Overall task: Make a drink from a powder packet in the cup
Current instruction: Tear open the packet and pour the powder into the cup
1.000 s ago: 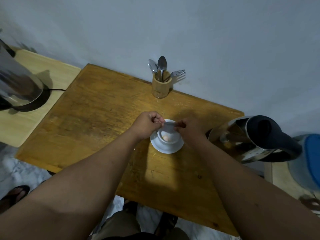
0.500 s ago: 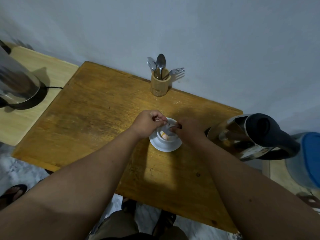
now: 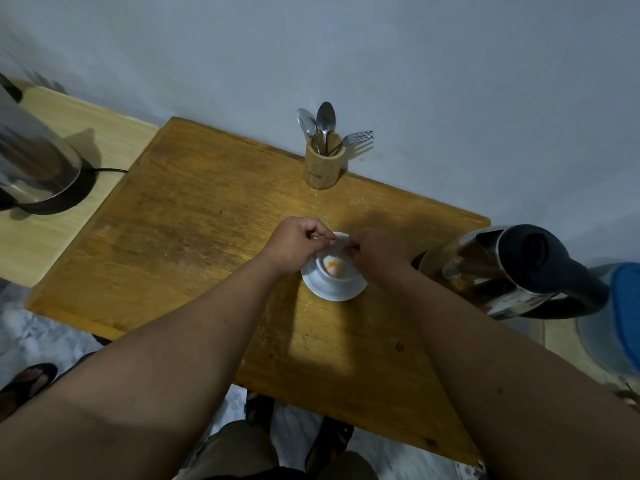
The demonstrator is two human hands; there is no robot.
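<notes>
Both hands meet over the cup [image 3: 337,271], which sits on a saucer [image 3: 313,284] mid-table [image 3: 194,216]. The left hand [image 3: 298,242] and right hand [image 3: 377,252] each pinch the packet [image 3: 341,241] in a closed grip. Orange powder [image 3: 333,268] already lies in the cup. Judging by this, emptying is nearly done; water from the kettle [image 3: 502,268] and stirring with 1 spoon [image 3: 325,121] remain.

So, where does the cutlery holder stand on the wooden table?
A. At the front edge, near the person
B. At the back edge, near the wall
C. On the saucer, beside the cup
B: the cutlery holder stands at the far edge of the wooden table, against the wall, beyond the cup.
</notes>
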